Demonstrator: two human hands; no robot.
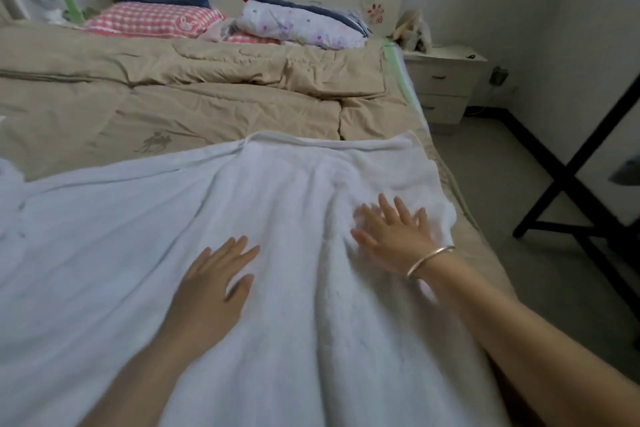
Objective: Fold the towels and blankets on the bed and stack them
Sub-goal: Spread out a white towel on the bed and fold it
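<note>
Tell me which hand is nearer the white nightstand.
Right. The right hand lies flat on the white towel near its right edge, the side where the nightstand stands; the left hand rests on the towel's middle, farther left.

Both arms are bare and reach forward. The left arm [138, 374] comes up from the bottom left. The left hand [211, 282] lies flat with its palm down. Its fingers [239, 246] are straight and close together. They point up and a little to the right. Its thumb [240, 286] sticks out to the right side.

The right arm [519, 326] comes in from the bottom right and reaches farther out than the left one. A thin silver bangle [429, 260] sits on the right wrist. The right hand [389, 239] is flat too, palm down, with its fingers spread wide apart. Its fingertips look a bit blurry.

The two hands are near each other but do not touch. Neither hand holds anything.
</note>
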